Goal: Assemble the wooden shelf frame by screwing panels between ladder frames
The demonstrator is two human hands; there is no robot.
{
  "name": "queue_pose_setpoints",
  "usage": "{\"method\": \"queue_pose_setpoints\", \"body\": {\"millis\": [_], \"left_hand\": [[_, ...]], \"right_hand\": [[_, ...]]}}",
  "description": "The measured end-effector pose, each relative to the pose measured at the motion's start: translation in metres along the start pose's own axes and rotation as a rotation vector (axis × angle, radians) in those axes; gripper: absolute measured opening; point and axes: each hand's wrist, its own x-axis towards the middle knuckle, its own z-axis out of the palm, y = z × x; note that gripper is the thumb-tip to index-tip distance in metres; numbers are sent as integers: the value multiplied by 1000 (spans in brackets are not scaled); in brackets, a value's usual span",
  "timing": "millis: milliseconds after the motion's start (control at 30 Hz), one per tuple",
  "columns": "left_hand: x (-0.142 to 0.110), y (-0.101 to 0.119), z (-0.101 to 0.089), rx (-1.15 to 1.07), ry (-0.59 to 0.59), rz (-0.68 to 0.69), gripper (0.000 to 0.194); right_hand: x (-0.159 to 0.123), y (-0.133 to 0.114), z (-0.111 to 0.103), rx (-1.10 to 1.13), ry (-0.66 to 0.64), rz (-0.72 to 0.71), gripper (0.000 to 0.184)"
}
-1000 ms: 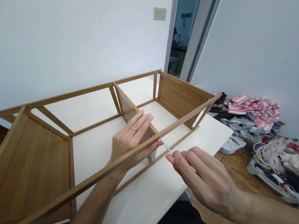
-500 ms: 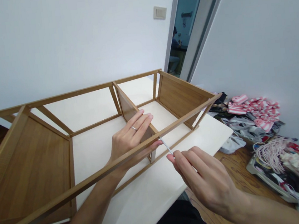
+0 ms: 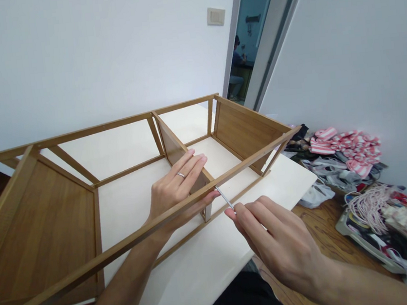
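Note:
A brown wooden shelf unit [image 3: 131,225] lies on its side on a white table, with its boards standing upright. My left hand [image 3: 173,188], wearing a ring, reaches over the front rail and grips the middle shelf [image 3: 172,139]. Its fingers lie across the board's upper edge, and the thumb is below the rail. In my right hand [image 3: 278,242], closed fingers hold a screwdriver [image 3: 224,198] with a thin silver shaft. The shaft's tip meets the front rail where the middle shelf joins it. Most of the handle is hidden in my palm.
The white table [image 3: 189,281] stands by a wall with a light switch [image 3: 216,16]. On the wooden floor [image 3: 320,229] at right are pink striped cloth [image 3: 346,148], plastic bags [image 3: 316,194] and a bin [image 3: 369,248] of cords. A person [image 3: 239,65] sits beyond the doorway.
My right hand has turned and risen very slightly with the screwdriver, whose tip stays at the joint. My left hand keeps its place on the shelf.

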Motion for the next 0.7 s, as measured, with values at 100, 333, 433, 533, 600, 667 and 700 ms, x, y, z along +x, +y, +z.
{"method": "queue_pose_setpoints", "body": {"millis": [100,333,433,533,600,667,700], "left_hand": [[0,0,0,1,5,-8,56],[0,1,-1,4,-2,-1,55],[1,1,-1,4,4,-6,55],[2,2,-1,12,4,-2,53],[2,1,-1,15,-1,-2,53],[1,1,-1,13,2,-3,53],[1,1,-1,12,6,-6,53]], "right_hand": [[3,0,-4,-83,-14,-32,26],[3,-2,-3,-168,-5,-77,20],[4,-5,-3,-121,-17,-33,21],[4,-7,-2,-8,-3,36,28],[3,-7,0,53,19,93,32],[3,-7,2,78,42,140,33],[2,-6,3,78,55,159,33]]}}
